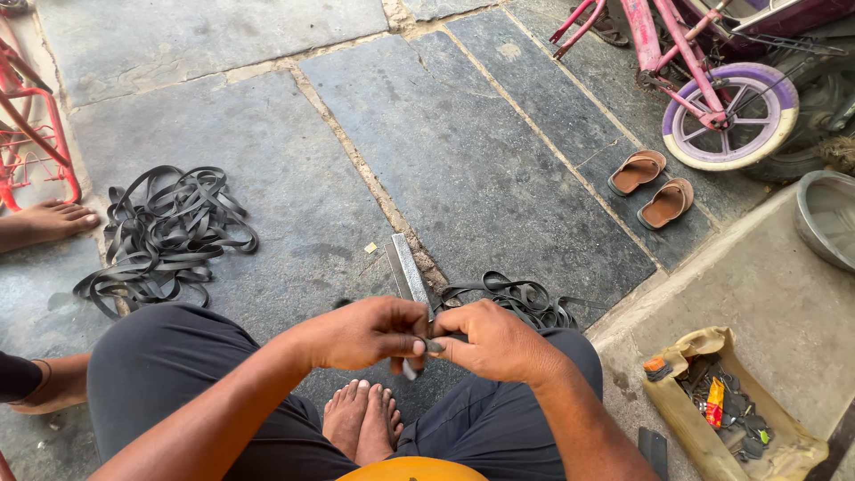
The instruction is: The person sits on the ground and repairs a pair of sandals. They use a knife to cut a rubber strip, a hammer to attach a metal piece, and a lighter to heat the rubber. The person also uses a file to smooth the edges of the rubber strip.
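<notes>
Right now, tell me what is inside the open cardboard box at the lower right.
The cardboard box holds a heap of small dark parts, a red and yellow packet lying on them, and an orange-tipped piece at its near corner. Anything beneath the heap is covered.

A torn brown cardboard box (712, 445) sits low, right of the right grip; inside lies a small red-and-yellow packet (714, 403).

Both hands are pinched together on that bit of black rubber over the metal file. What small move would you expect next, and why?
Probably a short rub of the rubber piece along the metal file. The left hand and right hand pinch it right at the file's near end, above the bare feet, and a black tube trails off behind the right hand.
</notes>
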